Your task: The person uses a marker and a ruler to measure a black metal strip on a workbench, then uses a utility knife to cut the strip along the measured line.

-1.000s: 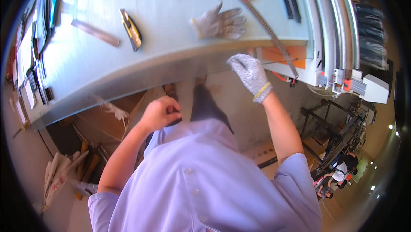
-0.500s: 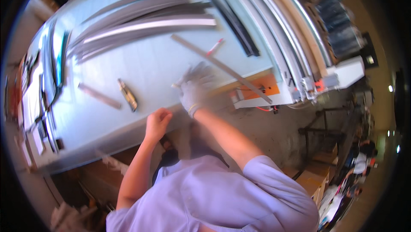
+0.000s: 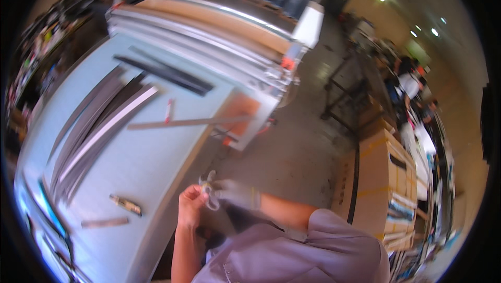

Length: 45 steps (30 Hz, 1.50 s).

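My bare left hand (image 3: 189, 206) and my right hand (image 3: 236, 193), which wears a grey-white work glove, meet just off the near edge of the light blue table (image 3: 151, 163). Between them is a second, loose grey-white glove (image 3: 209, 188), its fingers sticking up. Both hands grip it, the left pinching its cuff side and the right closed on it from the other side. A lilac shirt covers my chest and shoulders below the hands.
On the table lie several long grey metal strips (image 3: 99, 126), black strips (image 3: 167, 73), a flat bar (image 3: 182, 123), a red pen (image 3: 168, 110) and a small knife-like tool (image 3: 125, 205). Stacked cardboard boxes (image 3: 383, 178) stand right. People work far right (image 3: 409, 82).
My gloved right hand reached onto the table, took the loose glove and drew it back to my left hand at the table edge. The view has swung across the workshop.
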Tool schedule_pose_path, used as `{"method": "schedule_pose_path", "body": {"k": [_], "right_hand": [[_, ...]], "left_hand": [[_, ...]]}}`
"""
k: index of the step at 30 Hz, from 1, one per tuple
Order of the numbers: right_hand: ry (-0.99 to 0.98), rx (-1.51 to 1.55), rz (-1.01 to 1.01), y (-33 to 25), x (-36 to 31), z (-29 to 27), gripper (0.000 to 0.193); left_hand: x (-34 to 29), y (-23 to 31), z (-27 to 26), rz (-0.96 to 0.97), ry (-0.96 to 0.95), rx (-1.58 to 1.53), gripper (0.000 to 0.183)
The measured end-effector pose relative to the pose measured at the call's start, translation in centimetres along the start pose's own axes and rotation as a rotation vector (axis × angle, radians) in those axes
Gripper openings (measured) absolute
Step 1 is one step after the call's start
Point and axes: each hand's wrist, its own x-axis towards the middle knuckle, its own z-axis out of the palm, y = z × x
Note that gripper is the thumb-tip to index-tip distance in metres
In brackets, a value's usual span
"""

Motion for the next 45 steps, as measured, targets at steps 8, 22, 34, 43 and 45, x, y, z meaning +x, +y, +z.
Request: {"method": "schedule_pose_path", "body": {"k": [8,22,34,43,45], "right_hand": [[0.118,0.991,-0.453,1.7,-13.9,-1.8,0.031],[1.401,-0.541,-0.181,7.2,-41.5,-16.3,0.028],[1.771,-0.264,0.413,14.4,-63.6,-24.7,0.03],[1.798,-0.581,0.378,15.2,-69.5,-29.4,0.019],[1.737,-0.656,0.438,15.8,-69.9,-32.4,0.018]], "left_hand": [[-0.9,-5.6,7.7,-0.125,-0.381,0.015,0.016],[-2.7,-23.1,38.9,-0.044,-0.537,0.23,0.005],[-8.8,-41.2,59.4,0.849,-1.244,0.974,0.028],[4.6,-55.7,66.2,-1.238,-1.124,0.373,0.035],[6.4,-58.3,67.7,-1.151,-0.951,0.166,0.038]]}}
